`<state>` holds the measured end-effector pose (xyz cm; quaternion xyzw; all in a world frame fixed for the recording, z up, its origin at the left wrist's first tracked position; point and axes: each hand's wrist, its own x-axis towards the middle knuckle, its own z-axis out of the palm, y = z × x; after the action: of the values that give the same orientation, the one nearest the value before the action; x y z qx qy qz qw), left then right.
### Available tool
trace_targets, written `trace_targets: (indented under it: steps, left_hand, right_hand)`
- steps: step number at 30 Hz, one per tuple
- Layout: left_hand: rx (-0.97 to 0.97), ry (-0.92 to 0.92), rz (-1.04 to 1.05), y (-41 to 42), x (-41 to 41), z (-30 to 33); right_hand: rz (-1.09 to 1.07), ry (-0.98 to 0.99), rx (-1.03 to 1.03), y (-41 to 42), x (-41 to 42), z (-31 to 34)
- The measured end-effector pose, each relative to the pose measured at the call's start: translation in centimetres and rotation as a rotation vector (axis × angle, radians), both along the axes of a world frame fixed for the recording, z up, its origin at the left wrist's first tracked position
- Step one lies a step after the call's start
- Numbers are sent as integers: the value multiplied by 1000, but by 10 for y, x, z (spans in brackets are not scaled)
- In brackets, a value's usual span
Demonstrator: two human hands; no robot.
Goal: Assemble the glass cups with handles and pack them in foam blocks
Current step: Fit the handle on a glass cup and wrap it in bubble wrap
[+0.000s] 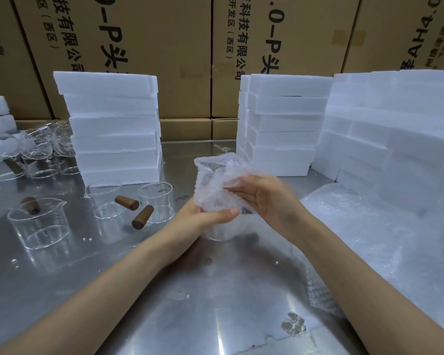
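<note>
At the middle of the steel table, both hands hold a glass cup wrapped in bubble wrap (214,180). My left hand (203,217) grips it from below with the thumb across the front. My right hand (264,198) presses the wrap from the right side. The cup's clear base (221,233) shows under the wrap. Three bare glass cups with wooden handles stand to the left: one (39,224), one (105,198), one (157,203). Brown handles (142,217) stick out of them.
White foam blocks are stacked at left-centre (116,129), at centre-right (282,124) and at the far right (395,129). Bubble wrap sheets (369,226) lie on the right. More glass cups (39,155) crowd the far left. Cardboard boxes (185,47) line the back.
</note>
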<state>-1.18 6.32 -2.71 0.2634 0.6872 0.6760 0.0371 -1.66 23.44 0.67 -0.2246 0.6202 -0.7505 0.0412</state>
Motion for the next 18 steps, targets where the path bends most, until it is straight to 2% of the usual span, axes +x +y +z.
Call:
trace_targets:
  steps: [5, 9, 11, 15, 18]
  left_hand:
    - [-47, 43, -7, -2, 3, 7]
    - [-124, 154, -5, 0, 6, 15]
    - [-164, 191, -15, 0, 7, 17]
    - [-203, 198, 28, -2, 4, 17]
    - [-282, 157, 93, -4, 1, 13]
  right_hand:
    - [-82, -24, 22, 2, 2, 5]
    - [-200, 79, 51, 7, 3, 9]
    - [-228, 170, 149, 8, 5, 10]
    - [-213, 304, 490, 2, 9, 6]
    - [-255, 360, 619, 1, 7, 6]
